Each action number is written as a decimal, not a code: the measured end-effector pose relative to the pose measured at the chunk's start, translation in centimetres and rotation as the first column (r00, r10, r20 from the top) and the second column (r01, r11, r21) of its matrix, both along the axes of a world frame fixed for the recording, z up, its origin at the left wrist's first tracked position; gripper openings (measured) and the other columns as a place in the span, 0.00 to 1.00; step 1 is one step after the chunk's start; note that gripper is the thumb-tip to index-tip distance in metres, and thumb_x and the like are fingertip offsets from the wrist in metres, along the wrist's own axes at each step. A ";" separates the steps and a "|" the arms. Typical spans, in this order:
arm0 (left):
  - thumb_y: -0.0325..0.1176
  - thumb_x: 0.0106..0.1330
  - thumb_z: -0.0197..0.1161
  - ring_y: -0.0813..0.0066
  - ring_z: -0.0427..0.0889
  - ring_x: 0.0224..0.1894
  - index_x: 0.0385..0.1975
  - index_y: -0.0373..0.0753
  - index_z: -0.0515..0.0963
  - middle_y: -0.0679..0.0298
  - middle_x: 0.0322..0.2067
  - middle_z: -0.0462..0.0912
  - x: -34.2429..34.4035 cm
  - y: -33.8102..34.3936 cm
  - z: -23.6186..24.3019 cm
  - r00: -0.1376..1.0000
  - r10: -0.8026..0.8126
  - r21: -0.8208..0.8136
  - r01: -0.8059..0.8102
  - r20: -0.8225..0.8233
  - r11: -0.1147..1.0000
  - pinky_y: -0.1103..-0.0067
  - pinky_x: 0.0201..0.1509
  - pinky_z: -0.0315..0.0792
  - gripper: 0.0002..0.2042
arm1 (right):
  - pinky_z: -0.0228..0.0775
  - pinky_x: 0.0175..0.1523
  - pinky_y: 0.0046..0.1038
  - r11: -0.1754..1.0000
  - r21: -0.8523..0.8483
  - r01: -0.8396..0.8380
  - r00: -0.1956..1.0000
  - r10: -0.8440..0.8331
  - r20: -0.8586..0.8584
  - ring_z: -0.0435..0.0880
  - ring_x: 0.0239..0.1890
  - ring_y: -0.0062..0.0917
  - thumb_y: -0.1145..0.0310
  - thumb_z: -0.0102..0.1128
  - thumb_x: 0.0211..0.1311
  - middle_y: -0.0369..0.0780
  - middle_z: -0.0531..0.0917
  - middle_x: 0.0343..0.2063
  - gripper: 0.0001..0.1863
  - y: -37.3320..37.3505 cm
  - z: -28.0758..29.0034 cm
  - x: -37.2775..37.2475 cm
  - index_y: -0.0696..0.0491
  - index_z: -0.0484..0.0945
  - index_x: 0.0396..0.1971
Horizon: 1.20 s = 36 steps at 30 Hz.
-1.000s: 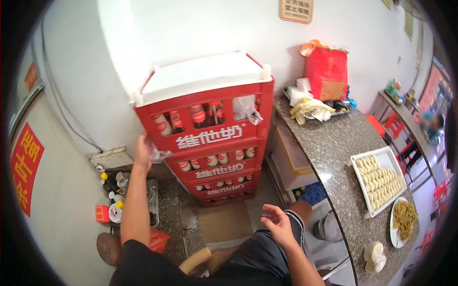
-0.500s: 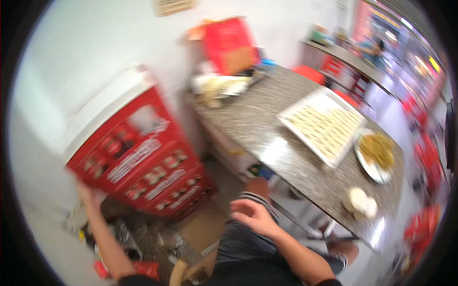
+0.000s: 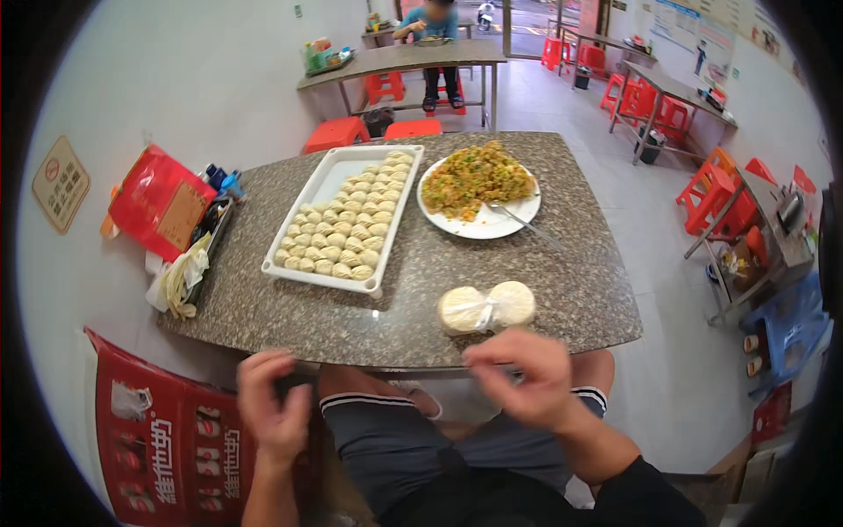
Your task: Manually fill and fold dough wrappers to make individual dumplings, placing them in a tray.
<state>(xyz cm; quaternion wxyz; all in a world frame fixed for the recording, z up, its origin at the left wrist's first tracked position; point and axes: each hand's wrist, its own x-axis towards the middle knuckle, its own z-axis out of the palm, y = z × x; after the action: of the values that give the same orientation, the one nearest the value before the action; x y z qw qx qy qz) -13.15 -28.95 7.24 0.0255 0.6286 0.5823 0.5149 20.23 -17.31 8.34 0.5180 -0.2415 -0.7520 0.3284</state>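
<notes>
My left hand (image 3: 274, 400) hovers just off the near edge of the speckled stone table (image 3: 408, 329), its thumb and bent fingers apart with nothing between them. Over my lap, my right hand (image 3: 527, 376) is loosely curled, with a gap between thumb and forefinger and nothing visible in it. Closest to the right hand, two stacks of pale round dough wrappers (image 3: 465, 312) lie side by side in a knotted clear plastic bag. Beyond them stands a white plate (image 3: 474, 228) heaped with chopped yellow-green filling (image 3: 479, 180), a metal spoon (image 3: 527, 222) resting on it. White dumplings (image 3: 338, 237) fill most of a white tray (image 3: 279, 263).
At the table's left end are a red paper bag (image 3: 162, 198) and a dark tray (image 3: 215, 250) of odds and ends. A red drinks carton (image 3: 167, 430) stands below left. Farther off, a person (image 3: 430, 31) sits at another table; red stools (image 3: 338, 133) stand between.
My view has swung from the carton on the left to face the table. My left hand has come away from the carton; my right hand has moved toward the table edge.
</notes>
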 end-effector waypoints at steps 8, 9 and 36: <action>0.33 0.50 0.87 0.57 0.82 0.63 0.70 0.38 0.72 0.51 0.62 0.81 13.0 16.5 -2.4 0.809 -0.587 -0.349 0.539 -0.041 0.767 0.67 0.69 0.75 0.44 | 0.80 0.49 0.40 0.953 0.176 0.245 0.886 -0.294 0.358 0.87 0.43 0.39 0.70 0.70 0.61 0.40 0.87 0.37 0.11 6.9 -0.7 4.4 0.52 0.89 0.44; 0.33 0.50 0.87 0.57 0.82 0.63 0.70 0.38 0.72 0.51 0.62 0.81 13.0 17.4 -3.1 0.808 -0.587 -0.341 0.539 -0.049 0.770 0.67 0.69 0.75 0.44 | 0.80 0.49 0.40 0.956 0.227 0.186 0.873 -0.267 0.409 0.87 0.43 0.39 0.69 0.70 0.61 0.40 0.86 0.37 0.12 7.1 -0.9 3.9 0.51 0.89 0.44; 0.26 0.62 0.64 0.61 0.85 0.42 0.40 0.34 0.79 0.57 0.37 0.85 14.4 19.8 -1.1 0.821 -0.563 -0.157 0.570 0.092 0.806 0.71 0.50 0.76 0.08 | 0.78 0.60 0.34 0.984 -0.173 0.031 0.959 0.019 0.282 0.87 0.55 0.30 0.67 0.72 0.67 0.42 0.88 0.53 0.16 9.7 -1.4 4.6 0.57 0.87 0.51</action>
<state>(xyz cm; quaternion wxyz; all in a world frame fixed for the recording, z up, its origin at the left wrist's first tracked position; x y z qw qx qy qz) 1.25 -9.10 6.13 0.2457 0.7581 0.4111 0.4427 24.83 -7.65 6.94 0.3830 -0.3329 -0.7856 0.3541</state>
